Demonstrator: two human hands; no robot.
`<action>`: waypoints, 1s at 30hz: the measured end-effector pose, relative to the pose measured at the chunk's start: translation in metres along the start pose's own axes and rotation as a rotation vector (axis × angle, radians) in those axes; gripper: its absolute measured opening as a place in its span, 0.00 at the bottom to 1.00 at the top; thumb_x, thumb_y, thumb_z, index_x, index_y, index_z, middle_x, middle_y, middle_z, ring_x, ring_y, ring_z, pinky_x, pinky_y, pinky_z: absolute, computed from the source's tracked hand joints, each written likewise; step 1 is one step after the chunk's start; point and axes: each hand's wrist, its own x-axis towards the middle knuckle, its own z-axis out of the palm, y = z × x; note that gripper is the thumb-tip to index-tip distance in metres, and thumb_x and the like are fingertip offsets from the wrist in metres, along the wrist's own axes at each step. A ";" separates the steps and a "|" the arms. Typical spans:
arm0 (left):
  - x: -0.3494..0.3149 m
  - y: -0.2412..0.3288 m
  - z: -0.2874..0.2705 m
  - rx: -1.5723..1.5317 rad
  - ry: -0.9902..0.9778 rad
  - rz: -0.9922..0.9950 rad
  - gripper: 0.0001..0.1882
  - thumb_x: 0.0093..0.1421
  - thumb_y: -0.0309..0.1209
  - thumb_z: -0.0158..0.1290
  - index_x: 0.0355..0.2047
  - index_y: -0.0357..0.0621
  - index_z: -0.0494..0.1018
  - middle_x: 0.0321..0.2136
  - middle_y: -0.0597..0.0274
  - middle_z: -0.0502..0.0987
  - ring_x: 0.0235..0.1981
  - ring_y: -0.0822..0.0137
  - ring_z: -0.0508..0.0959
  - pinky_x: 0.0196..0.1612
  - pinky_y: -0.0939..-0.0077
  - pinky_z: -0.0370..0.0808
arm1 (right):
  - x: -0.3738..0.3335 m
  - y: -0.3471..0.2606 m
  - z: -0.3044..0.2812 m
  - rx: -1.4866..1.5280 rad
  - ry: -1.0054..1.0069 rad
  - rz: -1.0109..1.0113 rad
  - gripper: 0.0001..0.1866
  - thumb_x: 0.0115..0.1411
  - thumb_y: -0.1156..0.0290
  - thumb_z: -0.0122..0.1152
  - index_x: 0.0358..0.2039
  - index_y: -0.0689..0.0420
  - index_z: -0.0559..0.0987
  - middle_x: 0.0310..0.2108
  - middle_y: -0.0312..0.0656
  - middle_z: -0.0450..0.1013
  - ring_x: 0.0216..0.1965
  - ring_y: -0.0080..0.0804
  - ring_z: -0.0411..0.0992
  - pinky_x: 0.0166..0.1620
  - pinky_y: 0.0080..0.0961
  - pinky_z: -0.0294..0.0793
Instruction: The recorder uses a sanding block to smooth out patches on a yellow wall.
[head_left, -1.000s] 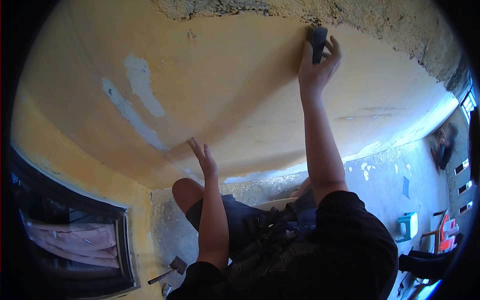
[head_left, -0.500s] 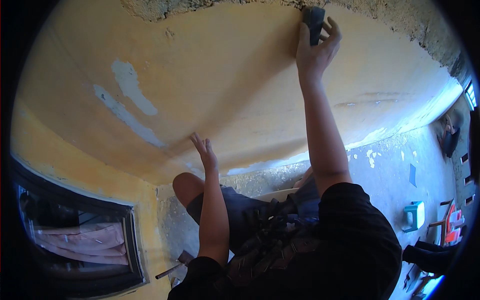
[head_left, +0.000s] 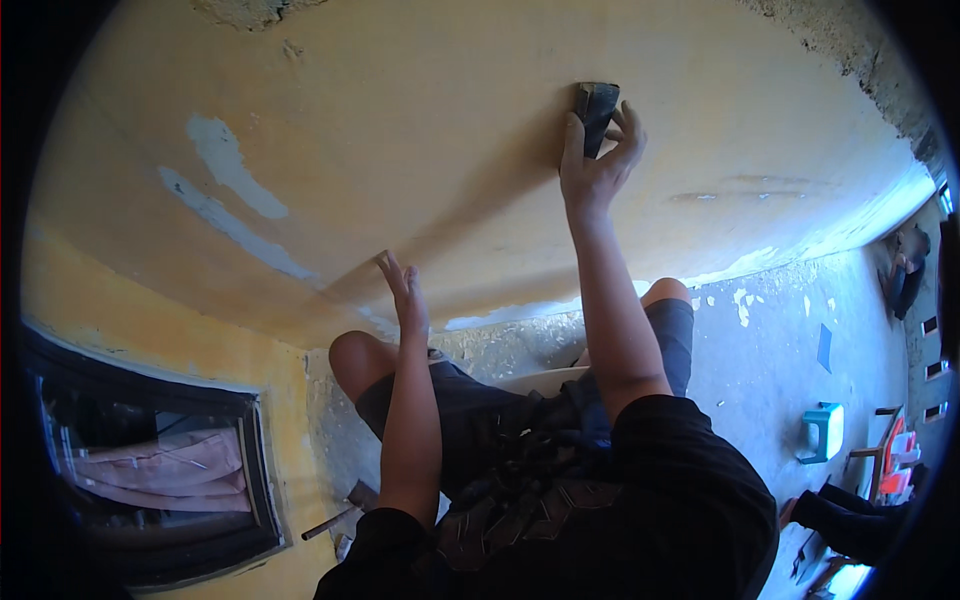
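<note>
Head view: a dark block (head_left: 597,106) lies against the yellow wall (head_left: 450,120), gripped between the thumb and fingers of the right hand (head_left: 598,180). Lower and to the left, the left hand (head_left: 408,296) holds nothing, its fingers loosely extended near the wall; whether the fingertips touch it, I cannot tell. Beyond that hand, pale patches (head_left: 236,166) mark the paint, and a dark-framed window (head_left: 265,470) shows a pinkish curtain (head_left: 165,468). Rightward, a teal stool (head_left: 826,432) stands on the grey floor (head_left: 755,370), with another person (head_left: 907,275) farther off.

Matt dark block (head_left: 597,112), possibly rubber; mostly smooth painted wall (head_left: 440,110).
</note>
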 end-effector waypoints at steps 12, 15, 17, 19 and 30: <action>-0.008 -0.003 0.002 0.131 -0.056 0.065 0.36 0.65 0.39 0.46 0.68 0.45 0.43 0.69 0.46 0.30 0.68 0.47 0.48 0.65 0.60 0.53 | 0.034 0.009 0.002 -0.075 0.041 -0.053 0.31 0.53 0.67 0.69 0.54 0.62 0.66 0.47 0.49 0.66 0.42 0.40 0.67 0.44 0.34 0.67; -0.012 0.048 0.029 0.558 0.191 0.459 0.37 0.58 0.36 0.56 0.64 0.41 0.53 0.66 0.32 0.36 0.65 0.35 0.49 0.63 0.51 0.55 | 0.042 0.011 0.001 -0.067 0.053 -0.014 0.32 0.52 0.68 0.69 0.54 0.62 0.65 0.48 0.49 0.66 0.43 0.40 0.67 0.45 0.34 0.67; -0.015 0.073 0.040 0.544 0.143 0.547 0.36 0.57 0.37 0.56 0.63 0.40 0.55 0.65 0.31 0.37 0.65 0.35 0.48 0.63 0.49 0.55 | -0.002 0.033 -0.006 -0.147 0.033 -0.027 0.29 0.51 0.65 0.69 0.51 0.62 0.68 0.44 0.50 0.69 0.43 0.48 0.66 0.47 0.40 0.65; -0.011 0.113 0.061 0.502 0.096 0.681 0.33 0.57 0.37 0.55 0.61 0.40 0.61 0.64 0.32 0.44 0.64 0.35 0.51 0.62 0.46 0.54 | -0.052 0.064 -0.023 -0.151 -0.021 -0.020 0.30 0.51 0.65 0.70 0.50 0.63 0.68 0.45 0.50 0.69 0.45 0.48 0.66 0.48 0.40 0.65; 0.100 0.366 0.113 0.550 0.112 1.594 0.19 0.55 0.35 0.54 0.48 0.51 0.74 0.55 0.59 0.69 0.57 0.52 0.66 0.62 0.46 0.54 | 0.053 0.012 0.008 -0.102 0.147 -0.109 0.30 0.52 0.70 0.70 0.53 0.61 0.67 0.47 0.47 0.68 0.41 0.36 0.68 0.43 0.29 0.69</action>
